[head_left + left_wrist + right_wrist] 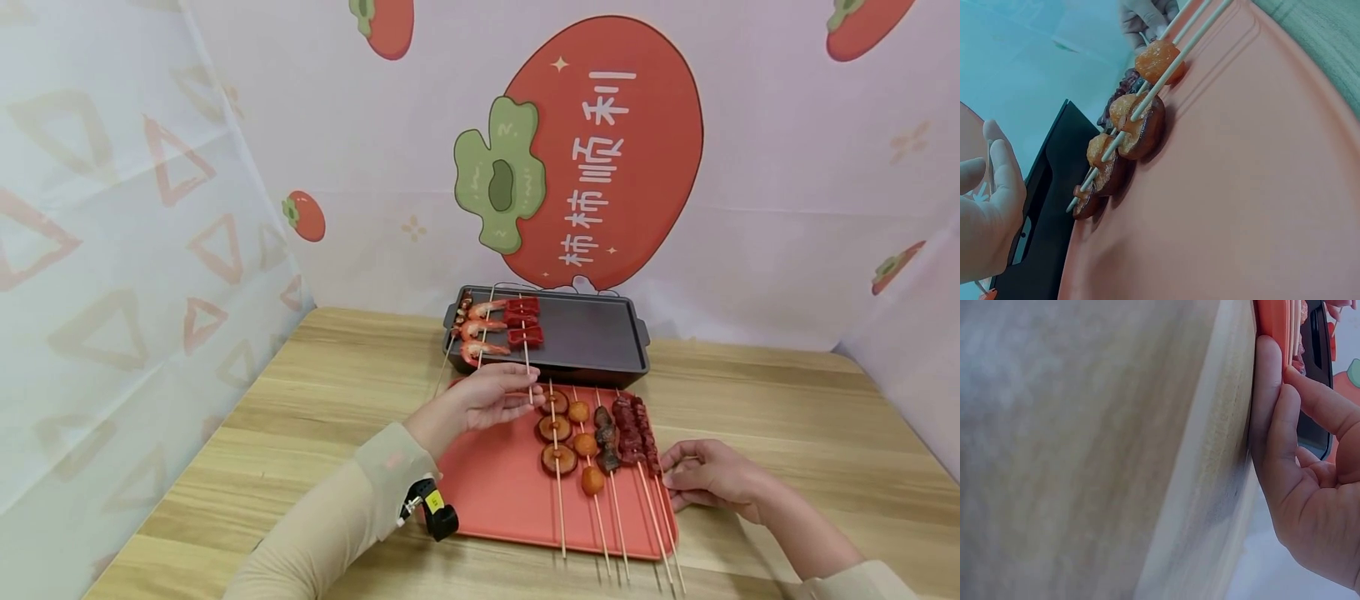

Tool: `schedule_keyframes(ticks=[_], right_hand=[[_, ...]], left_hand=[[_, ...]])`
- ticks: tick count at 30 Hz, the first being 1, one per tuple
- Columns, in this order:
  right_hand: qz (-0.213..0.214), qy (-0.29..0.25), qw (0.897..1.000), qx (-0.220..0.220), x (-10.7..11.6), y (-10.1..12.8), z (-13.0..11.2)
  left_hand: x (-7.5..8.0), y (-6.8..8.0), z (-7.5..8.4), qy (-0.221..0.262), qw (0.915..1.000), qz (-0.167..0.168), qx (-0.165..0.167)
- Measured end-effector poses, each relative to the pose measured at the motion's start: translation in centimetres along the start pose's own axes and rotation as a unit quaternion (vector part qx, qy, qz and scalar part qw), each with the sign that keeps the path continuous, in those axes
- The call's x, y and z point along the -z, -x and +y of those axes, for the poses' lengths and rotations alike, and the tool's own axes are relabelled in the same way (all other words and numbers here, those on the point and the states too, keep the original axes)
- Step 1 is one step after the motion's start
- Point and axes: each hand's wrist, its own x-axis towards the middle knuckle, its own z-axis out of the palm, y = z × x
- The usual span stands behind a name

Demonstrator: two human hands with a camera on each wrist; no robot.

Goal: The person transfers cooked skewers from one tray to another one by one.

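In the head view my left hand (491,398) pinches the lower stick of a skewer with red blocky pieces (523,336). Those pieces lie on the black griddle (592,329), beside a shrimp skewer (483,327) and a skewer of small brown pieces (462,310). My right hand (712,479) grips the right edge of the coral-red tray (491,487); the right wrist view shows thumb and fingers on its rim. On the tray are a skewer of round brown slices (558,429), one of orange balls (586,445) and several meat skewers (628,429).
The tray stands on a wooden table (337,375), close in front of the griddle. Stick ends overhang the tray's front edge. A printed cloth backdrop (397,258) rises behind the table. A black strap mount (435,508) sits on my left wrist.
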Motion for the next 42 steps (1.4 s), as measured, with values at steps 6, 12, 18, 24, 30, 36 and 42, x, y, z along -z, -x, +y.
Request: schedule_keyframes(ticks=[6,12,18,24,30,36,42], right_hand=[[-0.001,-0.001,1.0,-0.003,0.0,0.0,0.0],[0.0,-0.002,1.0,-0.005,0.0,0.0,-0.1],[0.001,-0.002,1.0,-0.006,0.0,0.1,-0.1],[-0.001,-0.005,1.0,0.001,0.0,-0.1,-0.1],[0.0,-0.004,1.0,-0.002,0.0,0.0,0.0],[-0.004,-0.007,1.0,-0.002,0.1,0.0,0.1],[-0.005,-0.005,1.0,0.0,0.0,-0.2,-0.1]], left_hand=[[-0.1,-0.3,-0.1,-0.018,0.9998,0.008,-0.006],[-0.2,-0.2,-0.5,-0.043,0.9989,0.012,-0.014],[-0.5,-0.1,-0.9,-0.085,0.9962,0.005,-0.016],[-0.7,0.2,-0.9,-0.105,0.9943,0.006,-0.019],[-0.6,0.5,-0.8,-0.103,0.9942,-0.003,-0.029],[-0.6,0.8,-0.6,-0.11,0.9932,0.007,-0.037],[-0.5,1.6,-0.3,-0.112,0.9925,0.016,-0.047]])
